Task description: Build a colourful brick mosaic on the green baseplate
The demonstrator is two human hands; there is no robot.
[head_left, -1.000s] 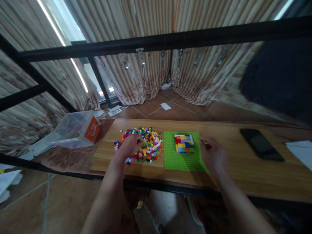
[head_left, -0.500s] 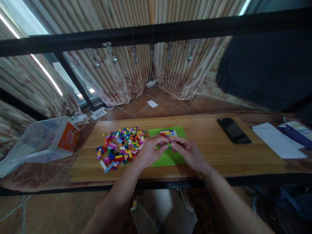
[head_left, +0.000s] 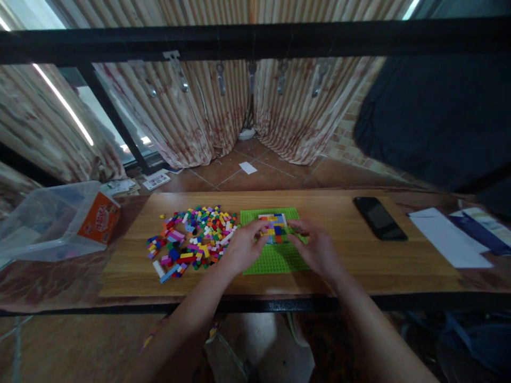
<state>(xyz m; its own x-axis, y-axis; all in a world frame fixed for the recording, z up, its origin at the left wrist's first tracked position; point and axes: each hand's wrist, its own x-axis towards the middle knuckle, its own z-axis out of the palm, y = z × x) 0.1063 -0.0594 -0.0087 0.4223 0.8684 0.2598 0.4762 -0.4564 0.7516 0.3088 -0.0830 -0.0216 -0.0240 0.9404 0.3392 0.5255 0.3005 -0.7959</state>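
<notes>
At the far left a clear plastic tub [head_left: 48, 223] with an orange label lies tipped on its side. Next comes the wooden desk [head_left: 359, 266], with a loose pile of small coloured bricks [head_left: 195, 239] spread on it. The left hand [head_left: 243, 250] sits just right of that pile, fingers curled in against the left edge of the brick block [head_left: 273, 226]. I cannot tell whether they pinch a loose brick or only steady the block. The block stands on the far half of the green baseplate [head_left: 275, 260], near the desk's middle. The right hand [head_left: 315, 250] meets it from the other side, fingers bent and touching its right edge. Further right lie a black phone [head_left: 379, 218] and white papers [head_left: 447, 236].

The block is a near-square slab lying flat, studs up; its rows run left to right, no side clearly longer.

Uneven pressing from either side could, I judge, pop bricks off or slide the baseplate into the pile.
</notes>
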